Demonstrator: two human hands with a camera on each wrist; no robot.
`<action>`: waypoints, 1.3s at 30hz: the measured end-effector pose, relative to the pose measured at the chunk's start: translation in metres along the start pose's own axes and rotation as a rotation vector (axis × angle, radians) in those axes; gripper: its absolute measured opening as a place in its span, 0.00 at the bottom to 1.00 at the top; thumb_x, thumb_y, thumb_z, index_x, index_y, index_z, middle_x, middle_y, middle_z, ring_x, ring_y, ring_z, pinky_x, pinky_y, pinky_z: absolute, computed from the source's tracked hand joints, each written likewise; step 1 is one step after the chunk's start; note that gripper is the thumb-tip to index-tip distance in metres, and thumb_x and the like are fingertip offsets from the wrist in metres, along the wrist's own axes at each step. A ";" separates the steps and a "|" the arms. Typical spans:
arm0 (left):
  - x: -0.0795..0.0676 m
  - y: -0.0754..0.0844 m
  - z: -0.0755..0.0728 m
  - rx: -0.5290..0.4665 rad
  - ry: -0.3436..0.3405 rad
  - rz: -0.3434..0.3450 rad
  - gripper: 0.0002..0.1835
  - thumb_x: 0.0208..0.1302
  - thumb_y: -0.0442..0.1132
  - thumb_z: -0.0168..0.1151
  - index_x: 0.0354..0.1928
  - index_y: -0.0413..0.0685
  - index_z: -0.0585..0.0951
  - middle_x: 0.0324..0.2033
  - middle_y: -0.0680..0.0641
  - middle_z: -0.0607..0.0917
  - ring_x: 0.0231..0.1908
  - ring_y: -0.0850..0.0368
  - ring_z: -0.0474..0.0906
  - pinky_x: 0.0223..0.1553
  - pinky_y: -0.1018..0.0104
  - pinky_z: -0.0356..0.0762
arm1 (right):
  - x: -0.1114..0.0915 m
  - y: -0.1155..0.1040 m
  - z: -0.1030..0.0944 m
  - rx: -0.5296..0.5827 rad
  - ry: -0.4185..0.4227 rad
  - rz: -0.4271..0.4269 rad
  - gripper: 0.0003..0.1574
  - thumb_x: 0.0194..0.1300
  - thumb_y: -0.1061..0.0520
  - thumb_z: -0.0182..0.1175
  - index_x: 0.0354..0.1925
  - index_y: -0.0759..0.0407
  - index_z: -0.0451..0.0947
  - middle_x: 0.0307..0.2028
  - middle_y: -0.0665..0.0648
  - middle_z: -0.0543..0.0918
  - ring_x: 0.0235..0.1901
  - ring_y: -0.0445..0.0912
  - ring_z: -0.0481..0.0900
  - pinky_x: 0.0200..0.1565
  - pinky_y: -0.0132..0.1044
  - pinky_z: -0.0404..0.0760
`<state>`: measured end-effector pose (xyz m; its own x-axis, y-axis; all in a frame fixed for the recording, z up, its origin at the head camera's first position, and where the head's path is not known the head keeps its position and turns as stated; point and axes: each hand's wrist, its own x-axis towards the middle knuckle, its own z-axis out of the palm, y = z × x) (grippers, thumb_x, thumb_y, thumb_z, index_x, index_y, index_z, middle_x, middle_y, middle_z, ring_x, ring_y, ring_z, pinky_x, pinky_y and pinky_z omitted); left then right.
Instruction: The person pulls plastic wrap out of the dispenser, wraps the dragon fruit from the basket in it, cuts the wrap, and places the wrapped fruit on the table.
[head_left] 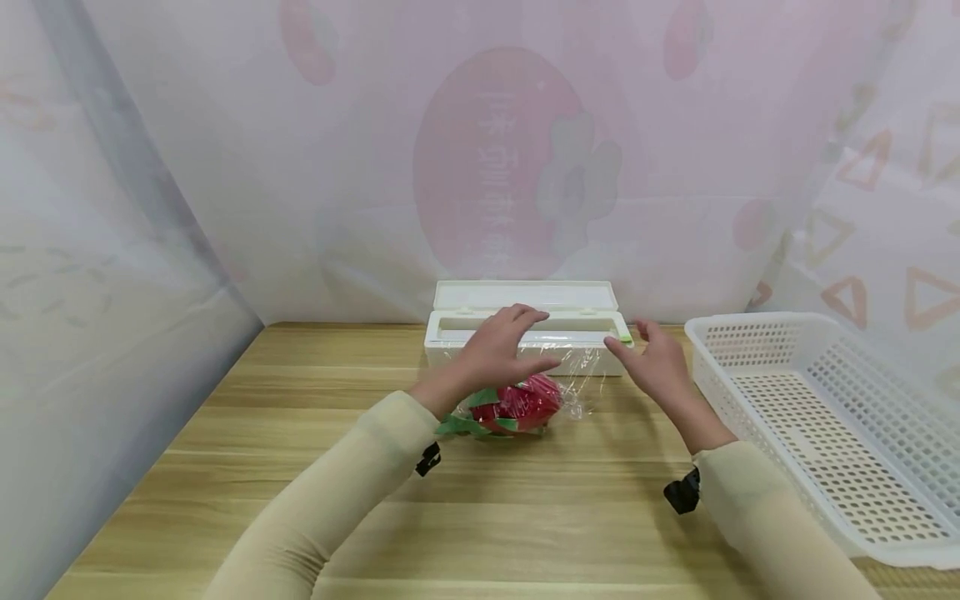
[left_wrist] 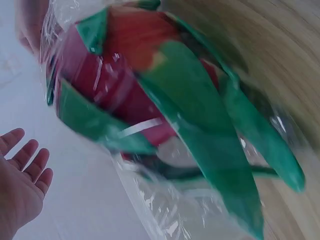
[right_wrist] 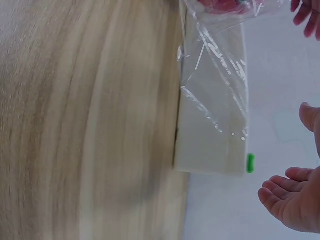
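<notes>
A red dragon fruit (head_left: pixel 528 402) with green leaf-like scales lies on the table, wrapped in clear cling film (head_left: pixel 581 385). The film runs from it up to a white cling film dispenser (head_left: pixel 441 356), whose lid (head_left: pixel 525 294) stands raised at the back. On the dispenser's right end sits a small green slider (right_wrist: pixel 250 163). My left hand (head_left: pixel 491 350) hovers over the fruit and the dispenser's front, fingers loosely extended, holding nothing. Just off the dispenser's right end, my right hand (head_left: pixel 660 367) is held with thumb and fingers apart, also without anything in it.
A white perforated plastic basket (head_left: pixel 780 433) stands on the right side of the wooden table (head_left: pixel 480 525). Behind the dispenser hangs a pale printed curtain (head_left: pixel 360 167), with more cloth along both sides.
</notes>
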<state>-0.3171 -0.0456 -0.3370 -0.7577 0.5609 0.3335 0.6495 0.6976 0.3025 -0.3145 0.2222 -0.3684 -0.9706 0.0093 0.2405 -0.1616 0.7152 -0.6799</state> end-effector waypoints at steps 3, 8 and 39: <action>0.007 0.007 0.007 0.020 -0.014 0.014 0.40 0.62 0.66 0.57 0.69 0.50 0.68 0.63 0.47 0.70 0.62 0.52 0.66 0.61 0.53 0.65 | 0.004 0.005 0.005 0.006 -0.011 0.041 0.54 0.67 0.36 0.57 0.70 0.74 0.53 0.66 0.76 0.62 0.65 0.67 0.60 0.62 0.59 0.64; 0.017 0.016 0.018 0.055 -0.019 0.021 0.39 0.63 0.67 0.56 0.69 0.49 0.68 0.61 0.47 0.72 0.60 0.53 0.68 0.60 0.55 0.67 | 0.012 0.015 0.015 0.000 -0.037 0.107 0.56 0.66 0.35 0.58 0.71 0.74 0.52 0.67 0.75 0.60 0.66 0.68 0.59 0.62 0.60 0.63; 0.082 0.050 0.059 0.304 -0.036 0.020 0.30 0.69 0.58 0.56 0.65 0.47 0.72 0.57 0.48 0.76 0.55 0.54 0.73 0.55 0.64 0.70 | 0.026 0.050 0.041 0.038 0.074 0.037 0.33 0.68 0.47 0.61 0.58 0.72 0.71 0.53 0.74 0.77 0.55 0.64 0.74 0.55 0.55 0.72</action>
<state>-0.3506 0.0617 -0.3471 -0.7501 0.5879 0.3030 0.6202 0.7843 0.0135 -0.3548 0.2298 -0.4243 -0.9605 0.0879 0.2642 -0.1338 0.6862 -0.7150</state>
